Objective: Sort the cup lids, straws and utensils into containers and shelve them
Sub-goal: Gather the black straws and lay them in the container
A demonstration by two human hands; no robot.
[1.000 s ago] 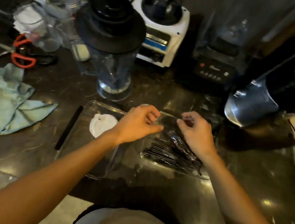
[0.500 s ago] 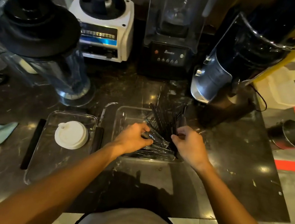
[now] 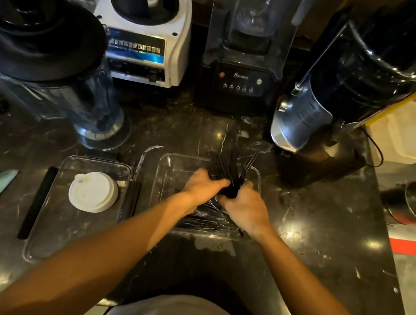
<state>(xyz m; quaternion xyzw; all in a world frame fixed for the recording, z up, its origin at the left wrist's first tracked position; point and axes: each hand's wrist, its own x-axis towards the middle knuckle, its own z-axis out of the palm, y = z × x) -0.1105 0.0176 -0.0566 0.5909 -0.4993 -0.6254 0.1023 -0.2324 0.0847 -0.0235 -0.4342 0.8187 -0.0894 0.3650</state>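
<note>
1. Gathering is the step in hand, as I judge it: the left hand [image 3: 202,186] and right hand [image 3: 244,206] meet over the clear right-hand container [image 3: 166,168], and their joint grip is closed around a bundle of black straws [image 3: 226,167].
2. Beyond the grip, away from the person, the straw ends fan out over the container's far rim; below the grip, more black straws, some in crinkled clear wrap [image 3: 209,221], lie on the container floor.
3. To do this well, squeeze the fan together first so every straw runs the same way, then lower the bundle flat along the container's long side so that no ends stick out.
4. Keep the grip near the middle of the bundle; held at one end, the loose straws would likely splay and slip out.
5. Left of the grip, just beside this container, a second clear container [image 3: 42,236] holds a white cup lid [image 3: 92,191].
6. Both containers stand on the dark tabletop [image 3: 321,249], with blenders behind them beyond the grip; shelving is not yet begun.
</note>
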